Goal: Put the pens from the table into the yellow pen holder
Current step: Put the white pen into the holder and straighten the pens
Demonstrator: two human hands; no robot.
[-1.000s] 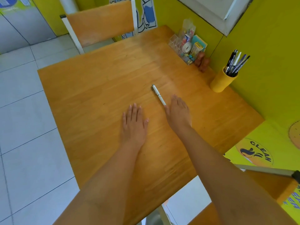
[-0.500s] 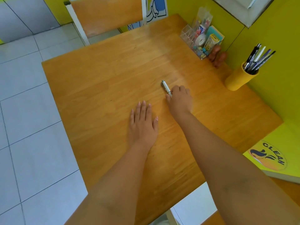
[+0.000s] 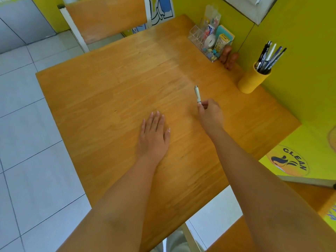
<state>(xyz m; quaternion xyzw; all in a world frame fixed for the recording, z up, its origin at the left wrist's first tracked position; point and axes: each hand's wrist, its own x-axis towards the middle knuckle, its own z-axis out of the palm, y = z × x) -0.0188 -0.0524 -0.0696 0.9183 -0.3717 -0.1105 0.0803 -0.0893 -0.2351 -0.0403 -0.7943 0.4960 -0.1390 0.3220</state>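
**Last pen heads for the holder**

My right hand (image 3: pixel 211 115) pinched the white pen (image 3: pixel 197 94) at its near end, clear of the table (image 3: pixel 109 91), well short of the yellow pen holder (image 3: pixel 251 80). Light, rigid and slick, it likely wanted a mid-barrel grip. My left hand (image 3: pixel 154 135) lay flat, fingers together.

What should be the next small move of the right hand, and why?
Probably carry the white pen toward the yellow holder. The right hand pinches its near end, the holder stands apart near the wall with other pens upright inside, and the left hand rests flat on the table.
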